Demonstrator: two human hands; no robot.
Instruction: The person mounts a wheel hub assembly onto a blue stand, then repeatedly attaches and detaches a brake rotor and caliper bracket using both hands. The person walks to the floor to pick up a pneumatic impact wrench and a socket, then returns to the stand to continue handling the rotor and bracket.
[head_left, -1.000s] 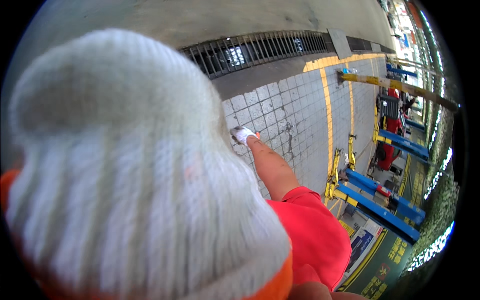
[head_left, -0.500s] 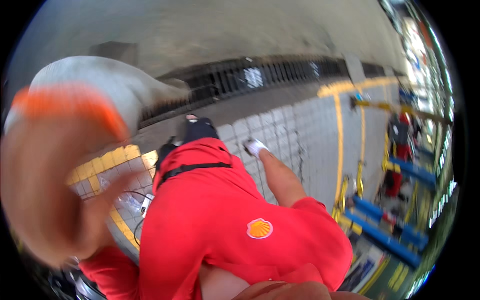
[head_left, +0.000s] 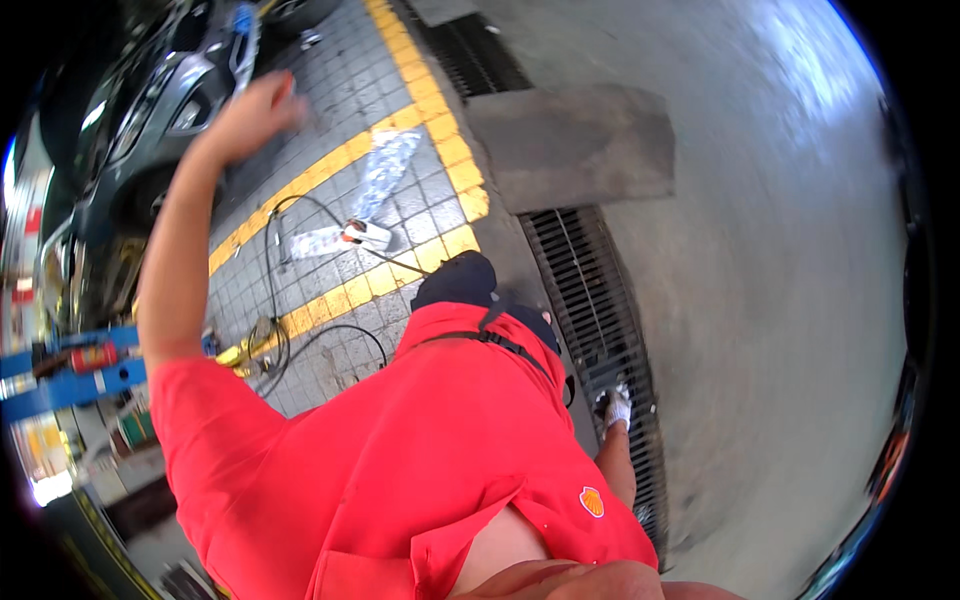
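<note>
My left arm reaches up and outward on the left, toward a grey car (head_left: 165, 125). My left hand (head_left: 262, 115) is smeared by motion, and a bit of orange shows at its far end. Its fingers cannot be made out, nor whether they hold anything. My right hand (head_left: 618, 408), in a white glove with dark finger areas, hangs low on the right, over the dark floor grate (head_left: 590, 285) as seen from above. Its fingers are too small and dark to read.
On the grey tiles lie clear plastic wrapping (head_left: 388, 170), a small white-and-orange item (head_left: 366, 235) and a looping black cable (head_left: 270, 255). Yellow lines (head_left: 455, 160) border the tiles. A flat dark plate (head_left: 575, 145) covers part of the grate. Blue lift arms (head_left: 75, 390) stand at the left.
My view has swung round, bringing the car and cable into sight on the left. My left arm, close and blurred before, is now farther off. My right hand now appears over the grate.
</note>
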